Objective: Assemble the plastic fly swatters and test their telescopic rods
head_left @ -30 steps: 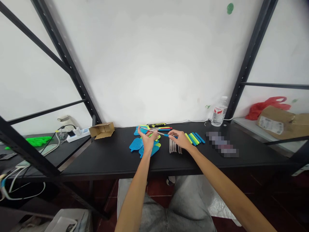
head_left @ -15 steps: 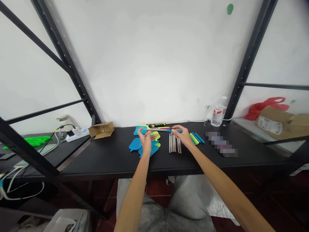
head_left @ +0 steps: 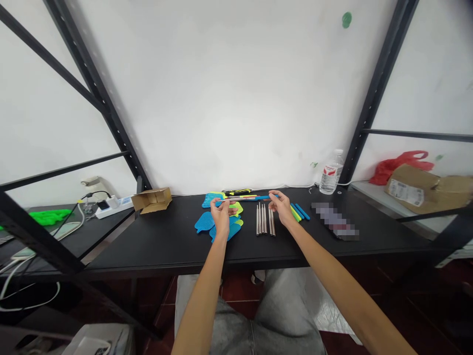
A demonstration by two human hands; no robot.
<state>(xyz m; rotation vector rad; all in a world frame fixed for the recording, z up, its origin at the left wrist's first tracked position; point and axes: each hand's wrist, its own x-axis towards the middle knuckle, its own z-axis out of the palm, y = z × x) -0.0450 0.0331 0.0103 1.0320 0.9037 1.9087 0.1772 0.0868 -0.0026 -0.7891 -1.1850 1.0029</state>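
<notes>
A thin metal rod with a blue handle [head_left: 263, 197] is held level above the desk between my two hands. My left hand [head_left: 221, 215] pinches the rod's left end, and a bit of blue shows at those fingertips. The blue handle at the other end is in the closed fingers of my right hand [head_left: 281, 207]. Blue fly swatter heads [head_left: 205, 222] and yellow-green ones [head_left: 237, 208] lie around and under my left hand. Several metal rods [head_left: 261, 222] lie side by side below the held one. To the right of my right hand are loose blue and yellow-green handles [head_left: 302, 211].
Behind the hands, a black and yellow object [head_left: 238, 191] lies near the wall. An open cardboard box [head_left: 152, 200] stands left on the black desk [head_left: 158, 241]. A water bottle [head_left: 331, 173] and a blurred-out flat item [head_left: 334, 221] are on the right.
My right fingers have shifted slightly along the blue handle, and its end has come up nearer the rod's level. The view has swung a little to the right.
</notes>
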